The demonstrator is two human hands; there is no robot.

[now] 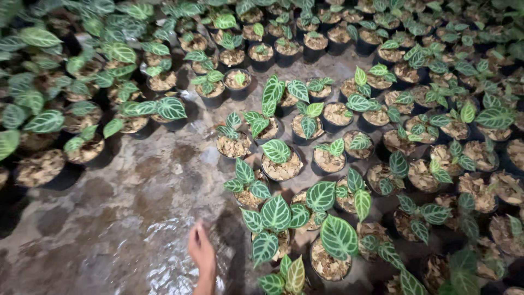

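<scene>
Lowest in the view, one hand (201, 252) comes up from the bottom edge over the wet floor (125, 207). It is probably the left, though blur makes that uncertain. Its fingers are pressed together and straight and it holds nothing. Its long axis runs up the frame, fingertips pointing away from the person.

Just to its right, near but not touching, stands the nearest plant (275, 213). The stem is upright, and the white-veined leaves fan outward with tips mostly drooping toward the viewer. Its pot is largely hidden beneath them.

As for progress, nothing is lifted or tilted. Every pot in sight stands upright in its place, and the bare floor beside the hand carries none.

Further back the black pots (282, 168) of dry brown mulch crowd together. The far rows (314, 41) run to the top edge, with larger plants (43, 121) at the left.
</scene>
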